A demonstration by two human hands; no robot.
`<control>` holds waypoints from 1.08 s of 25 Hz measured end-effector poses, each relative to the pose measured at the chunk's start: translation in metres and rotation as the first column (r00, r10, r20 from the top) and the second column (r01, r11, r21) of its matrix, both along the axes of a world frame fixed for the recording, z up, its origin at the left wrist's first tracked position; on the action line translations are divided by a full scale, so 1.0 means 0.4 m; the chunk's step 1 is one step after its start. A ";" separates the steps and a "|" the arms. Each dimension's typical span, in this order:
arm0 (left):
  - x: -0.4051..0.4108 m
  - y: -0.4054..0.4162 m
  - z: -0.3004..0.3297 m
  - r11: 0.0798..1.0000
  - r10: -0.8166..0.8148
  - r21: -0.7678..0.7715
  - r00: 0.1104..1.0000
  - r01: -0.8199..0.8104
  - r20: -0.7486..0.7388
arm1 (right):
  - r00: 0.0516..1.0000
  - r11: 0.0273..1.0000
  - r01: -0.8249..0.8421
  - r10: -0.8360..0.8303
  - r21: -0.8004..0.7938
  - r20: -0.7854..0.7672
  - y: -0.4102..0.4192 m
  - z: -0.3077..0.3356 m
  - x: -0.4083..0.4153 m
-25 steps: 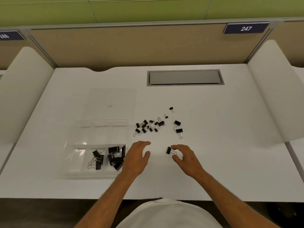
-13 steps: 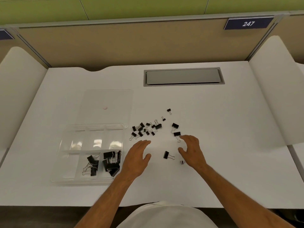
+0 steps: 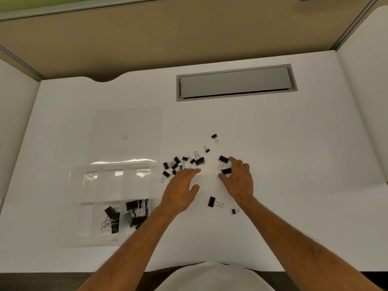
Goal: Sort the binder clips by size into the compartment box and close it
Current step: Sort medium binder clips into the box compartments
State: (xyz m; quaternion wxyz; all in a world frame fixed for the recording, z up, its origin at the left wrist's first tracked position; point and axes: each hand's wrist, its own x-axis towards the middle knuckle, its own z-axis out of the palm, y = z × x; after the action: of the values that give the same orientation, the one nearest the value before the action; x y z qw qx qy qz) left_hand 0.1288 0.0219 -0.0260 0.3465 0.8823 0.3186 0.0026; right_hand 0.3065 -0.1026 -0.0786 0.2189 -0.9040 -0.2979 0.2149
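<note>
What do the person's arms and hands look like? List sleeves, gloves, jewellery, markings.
Both forearms are bare up to the frame edge, so no sleeves show. The left hand and right hand wear no gloves; no rings, watch, bands or markings are visible. A light, off-white garment covers the torso at the bottom edge.

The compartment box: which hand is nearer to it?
Left. The left hand lies just to the right of the compartment box, near its right wall. The right hand is farther right, beyond the left hand, at two binder clips.
</note>
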 end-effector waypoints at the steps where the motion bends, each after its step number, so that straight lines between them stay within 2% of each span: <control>1: 0.022 0.008 -0.005 1.000 -0.014 -0.005 1.000 0.014 -0.009 | 1.000 1.000 -0.011 0.011 0.009 -0.001 0.000 -0.002 0.006; 5: 0.126 0.027 -0.028 0.995 -0.103 -0.018 0.995 0.103 -0.010 | 0.998 0.995 0.030 -0.024 0.095 -0.066 -0.020 0.003 0.032; 10: 0.268 0.029 -0.052 0.963 -0.266 0.051 0.964 0.265 0.011 | 0.984 0.976 0.118 -0.090 0.182 -0.156 -0.090 0.020 0.053; 13: 0.308 0.029 -0.087 0.933 -0.343 0.098 0.938 0.347 -0.053 | 0.970 0.967 0.159 -0.115 0.201 -0.214 -0.124 0.026 0.045; 16: 0.305 0.023 -0.112 0.885 -0.409 0.155 0.891 0.440 -0.198 | 0.968 0.963 0.145 -0.090 0.227 -0.234 -0.145 0.027 0.028; 18: 0.286 0.012 -0.111 0.867 -0.418 0.183 0.876 0.463 -0.240 | 0.965 0.963 0.136 -0.076 0.231 -0.252 -0.156 0.030 0.015; 22: 0.222 0.000 -0.106 0.891 -0.356 0.172 0.882 0.420 -0.309 | 0.957 0.965 0.133 -0.066 0.225 -0.283 -0.172 0.043 -0.011; 27: 0.111 -0.010 -0.095 0.898 -0.334 0.169 0.879 0.407 -0.340 | 0.947 0.957 0.119 -0.030 0.265 -0.319 -0.185 0.088 -0.042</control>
State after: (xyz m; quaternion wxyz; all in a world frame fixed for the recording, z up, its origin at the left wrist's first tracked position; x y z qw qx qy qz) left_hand 0.1731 0.0179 -0.0638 0.1803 0.9516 0.1894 -0.1616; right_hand 0.2897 -0.1765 -0.0436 0.3971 -0.8291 -0.2524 0.3019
